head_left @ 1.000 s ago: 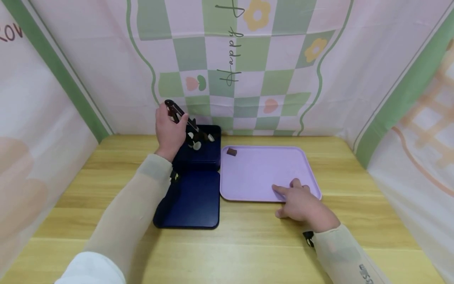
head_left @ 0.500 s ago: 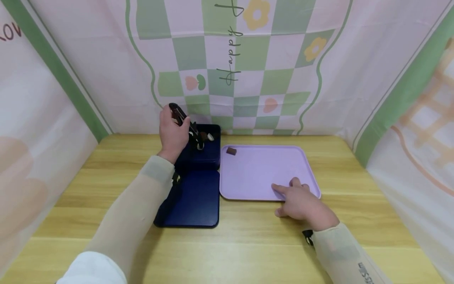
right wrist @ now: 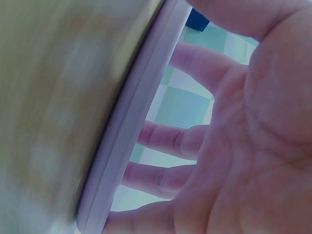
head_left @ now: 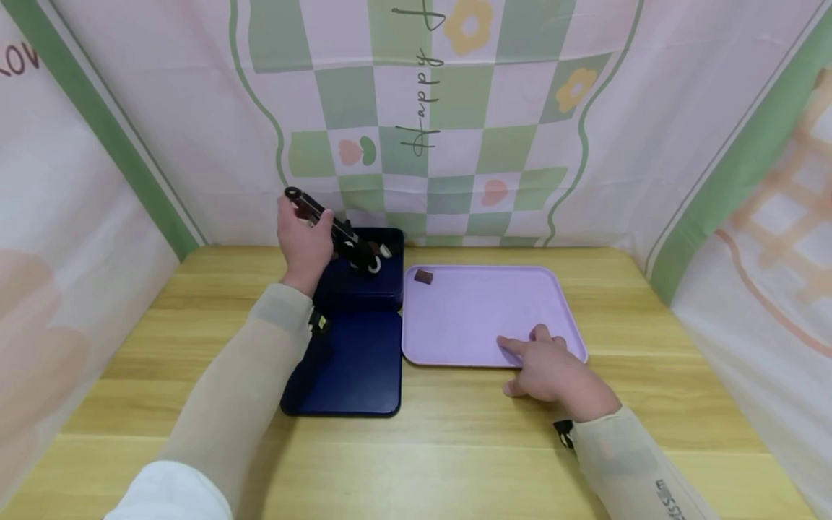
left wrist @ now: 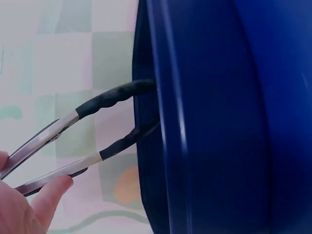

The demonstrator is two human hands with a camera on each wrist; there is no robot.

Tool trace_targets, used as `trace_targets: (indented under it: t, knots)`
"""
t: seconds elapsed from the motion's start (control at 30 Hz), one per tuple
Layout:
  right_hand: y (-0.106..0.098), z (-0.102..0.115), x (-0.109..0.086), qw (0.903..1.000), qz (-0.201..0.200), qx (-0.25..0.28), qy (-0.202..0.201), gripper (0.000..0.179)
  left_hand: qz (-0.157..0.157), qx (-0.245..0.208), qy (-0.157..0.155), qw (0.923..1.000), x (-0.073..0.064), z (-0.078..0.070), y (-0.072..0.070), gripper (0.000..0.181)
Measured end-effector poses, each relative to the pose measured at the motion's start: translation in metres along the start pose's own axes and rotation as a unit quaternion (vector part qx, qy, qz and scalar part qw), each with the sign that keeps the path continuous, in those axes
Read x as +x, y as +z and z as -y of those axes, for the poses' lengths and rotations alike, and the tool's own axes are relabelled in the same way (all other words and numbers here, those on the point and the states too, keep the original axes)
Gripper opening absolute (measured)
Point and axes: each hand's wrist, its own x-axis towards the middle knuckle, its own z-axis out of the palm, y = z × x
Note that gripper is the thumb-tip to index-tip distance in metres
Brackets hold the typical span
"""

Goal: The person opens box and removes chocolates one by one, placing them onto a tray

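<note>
Backdrop: fabric (head_left: 458,97) hung behind the table, green-and-white checks, yellow flowers, "Happy" printed sideways.
Table: light wood-grain top (head_left: 455,448); everything sits on it.
Left hand: (head_left: 303,242) gripping tongs (left wrist: 108,98), thumb along one arm, fingers mostly hidden behind.
Tongs: black and metal, slanting down into the box; arms apart in the left wrist view, tips hidden there by the box wall.
Box: dark blue, topless (head_left: 390,287), back left, against or just beside the tray's far left corner, can't tell which.
Box contents: white bits, one white piece (head_left: 385,250) near the far right inside; a white ring (head_left: 375,266) at the tong tips. Can't tell if it's pinched. Brown bits partly hidden behind the tongs.
Panel: flat dark blue (head_left: 367,372), lying in front of the box.
Tray: lilac, low-rimmed (head_left: 468,318), right of box and panel.
Brown block: small (head_left: 424,276), in the tray's far left corner.
Right hand: (head_left: 551,372) holding nothing, fingers spread over the tray's near rim toward the right, index extended, thumb outside.
Sleeves: sheer beige on both forearms (head_left: 227,390).
</note>
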Motion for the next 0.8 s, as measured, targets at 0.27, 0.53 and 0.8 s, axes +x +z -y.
trace_targets:
  t: [0.27,0.53,0.8]
  knots:
    - [-0.001,0.000,0.001,1.0000,0.002,0.002,0.004,0.083,-0.033,-0.152,-0.149,0.9764,0.006,0.002,-0.011,0.050]
    - [0.000,0.001,0.000,1.0000,0.001,-0.005,-0.001,0.083,-0.037,-0.214,-0.204,0.9547,0.002,-0.007,-0.008,0.067]
    - [-0.002,0.002,-0.001,1.0000,0.000,-0.002,-0.001,0.082,-0.019,-0.284,-0.206,0.9362,-0.009,-0.025,0.018,0.067]
